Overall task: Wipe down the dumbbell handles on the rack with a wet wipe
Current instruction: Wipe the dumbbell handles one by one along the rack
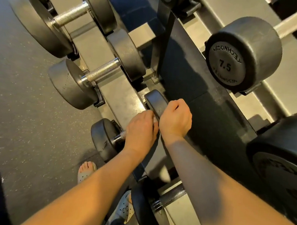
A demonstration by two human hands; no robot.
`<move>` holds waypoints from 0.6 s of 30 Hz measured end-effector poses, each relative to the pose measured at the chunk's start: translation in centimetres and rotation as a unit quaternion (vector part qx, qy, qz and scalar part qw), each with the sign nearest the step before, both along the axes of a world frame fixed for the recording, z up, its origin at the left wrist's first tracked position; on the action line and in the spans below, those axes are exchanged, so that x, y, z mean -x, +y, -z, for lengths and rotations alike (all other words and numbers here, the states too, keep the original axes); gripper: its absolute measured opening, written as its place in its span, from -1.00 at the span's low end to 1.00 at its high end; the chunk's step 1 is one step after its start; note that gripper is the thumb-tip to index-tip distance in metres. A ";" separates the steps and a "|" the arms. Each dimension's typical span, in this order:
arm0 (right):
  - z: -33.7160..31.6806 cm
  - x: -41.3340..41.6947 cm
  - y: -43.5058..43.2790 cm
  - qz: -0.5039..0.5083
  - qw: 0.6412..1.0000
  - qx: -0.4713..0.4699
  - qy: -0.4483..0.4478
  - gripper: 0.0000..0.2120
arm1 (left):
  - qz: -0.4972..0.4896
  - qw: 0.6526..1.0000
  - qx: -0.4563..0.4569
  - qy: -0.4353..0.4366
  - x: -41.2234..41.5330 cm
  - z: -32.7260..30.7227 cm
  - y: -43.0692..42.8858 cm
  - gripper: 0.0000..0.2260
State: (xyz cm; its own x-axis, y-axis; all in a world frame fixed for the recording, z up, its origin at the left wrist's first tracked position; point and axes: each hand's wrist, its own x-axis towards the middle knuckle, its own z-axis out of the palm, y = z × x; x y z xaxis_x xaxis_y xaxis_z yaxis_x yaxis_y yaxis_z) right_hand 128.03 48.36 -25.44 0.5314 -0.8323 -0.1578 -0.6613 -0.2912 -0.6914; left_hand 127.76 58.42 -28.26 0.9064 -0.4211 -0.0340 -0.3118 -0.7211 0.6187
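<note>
My left hand (140, 127) wraps its fingers round the knurled steel dumbbell handle (122, 134). My right hand (175, 118) sits fisted against its black rubber head (154, 100); I cannot tell whether it holds anything.

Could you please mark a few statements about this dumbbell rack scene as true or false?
1. The black round dumbbell head on the upper tier reads 7.5. True.
2. The left hand grips the small dumbbell's knurled steel handle. True.
3. The right hand lies flat with straight fingers. False: its fingers are curled.
4. The person wears black boots. False: they wear pale perforated clogs.
</note>
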 end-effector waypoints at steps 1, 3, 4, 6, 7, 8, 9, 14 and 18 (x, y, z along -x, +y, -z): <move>-0.1 0.0 0.0 0.000 1.000 -0.003 0.002 -0.69 | 0.003 1.000 -0.013 0.007 -0.3 0.1 0.0 -0.89; -0.2 -0.1 -0.1 0.002 1.000 -0.007 0.003 -0.70 | 0.023 0.999 -0.039 0.008 -0.9 0.2 0.3 -0.87; -0.3 0.0 -0.1 0.002 1.000 -0.008 0.002 -0.70 | 0.030 0.998 -0.045 0.009 -1.2 0.1 0.5 -0.88; -0.4 -0.1 0.0 0.003 1.000 -0.007 -0.001 -0.69 | 0.031 0.998 -0.038 0.049 -1.8 -0.2 0.5 -0.80; -0.4 -0.1 0.1 0.005 1.000 -0.006 -0.002 -0.69 | 0.029 0.995 -0.023 0.091 -2.3 -0.2 0.5 -0.73; -0.5 0.0 0.1 0.008 1.000 -0.004 -0.002 -0.69 | 0.026 0.990 -0.001 0.141 -2.8 -0.3 0.5 -0.70; -0.5 -0.1 0.1 0.012 1.000 -0.004 -0.002 -0.69 | 0.020 0.981 0.022 0.193 -3.4 -0.4 0.6 -0.73; -0.9 -0.3 0.3 0.028 1.000 -0.006 -0.001 -0.69 | -0.041 0.925 0.068 0.372 -6.5 -0.4 1.2 -0.84; -0.8 -0.5 0.4 0.032 0.999 0.002 0.000 -0.71 | -0.064 0.984 0.017 0.166 -4.4 -1.7 1.0 -0.81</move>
State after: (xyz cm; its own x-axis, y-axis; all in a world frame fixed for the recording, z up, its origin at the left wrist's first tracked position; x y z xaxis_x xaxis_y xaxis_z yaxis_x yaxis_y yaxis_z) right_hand 128.53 48.77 -24.63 0.4772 -0.8653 -0.1534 -0.6784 -0.2518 -0.6902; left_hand 132.14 59.47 -26.57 0.8930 -0.3109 -0.3254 0.0030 -0.7188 0.6952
